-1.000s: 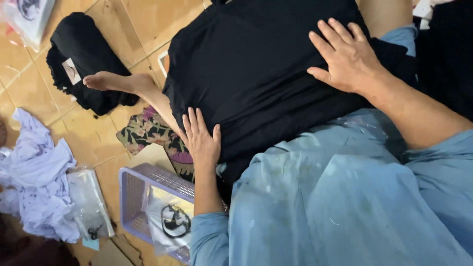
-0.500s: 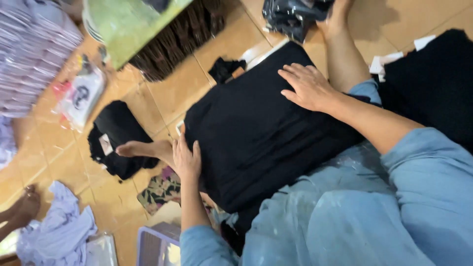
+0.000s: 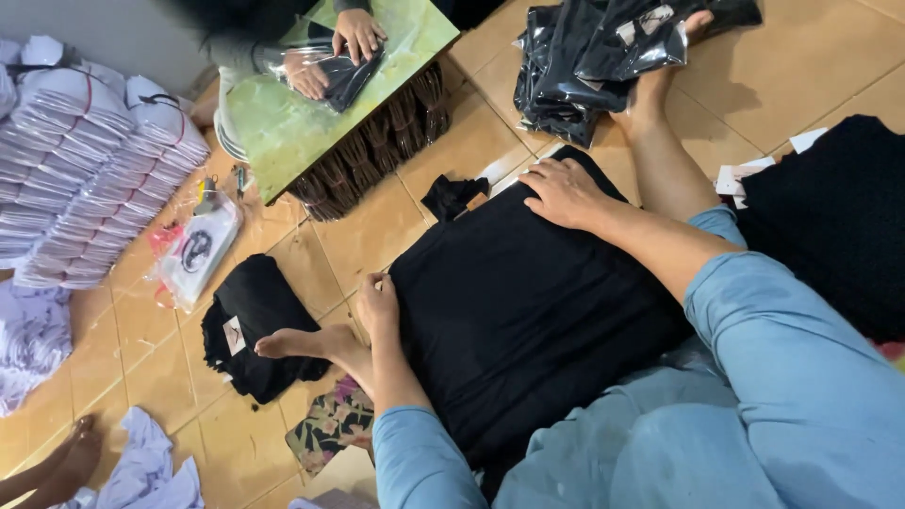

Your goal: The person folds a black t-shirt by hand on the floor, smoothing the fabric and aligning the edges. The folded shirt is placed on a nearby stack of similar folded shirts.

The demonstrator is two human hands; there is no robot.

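Head view: black garment (image 3: pixel 514 311) under both hands.

The tiled floor (image 3: pixel 452 160) carries everything. A black garment (image 3: pixel 528 311) lies spread flat on it under both hands. Left of the left hand (image 3: pixel 377 306) sits a folded black shirt (image 3: pixel 255 320); further left, stacks of white packets (image 3: pixel 85 179) and a clear bag (image 3: pixel 198 250). Beyond the right hand (image 3: pixel 564 191) lies a pile of black bagged items (image 3: pixel 594 57). A low green table (image 3: pixel 311 104) stands on the floor ahead of the hands.
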